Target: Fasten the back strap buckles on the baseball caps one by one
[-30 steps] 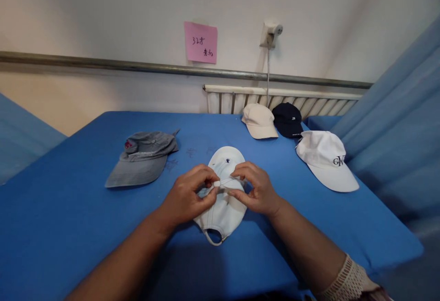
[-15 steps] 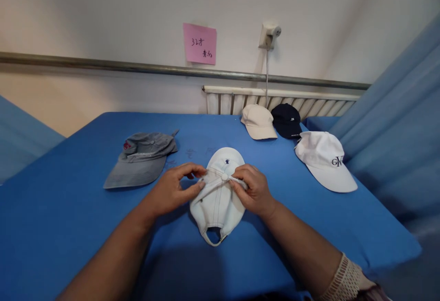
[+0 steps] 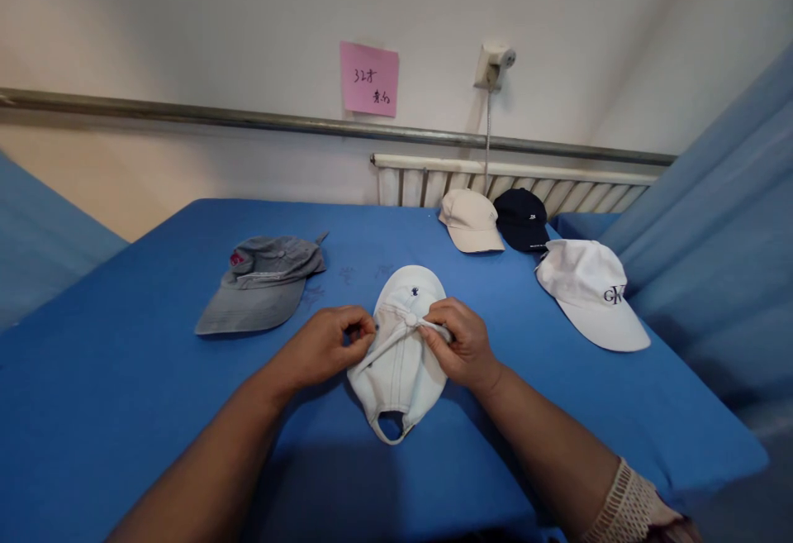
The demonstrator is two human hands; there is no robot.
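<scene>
A pale, almost white baseball cap (image 3: 396, 378) lies in front of me, its brim pointing away and its strap opening toward me. The crown is folded into a ridge across the top button. My right hand (image 3: 462, 343) pinches that ridge on the right side. On the left edge of the crown, my left hand (image 3: 334, 345) has thumb and fingertips pressed together at the fabric. Left of it lies a grey cap (image 3: 263, 283) with a red patch.
A blue-covered table (image 3: 154, 378) carries the caps. At the back right are a beige cap (image 3: 471, 221), a black cap (image 3: 521, 219) and a white cap (image 3: 591, 291). Behind stand a radiator (image 3: 427, 183) and a metal rail (image 3: 260, 117); a blue curtain (image 3: 724, 196) hangs right.
My left fingers have closed from a looser, spread pose into a pinch at the cap's left edge. My right hand keeps its grip. The view has shifted slightly.
</scene>
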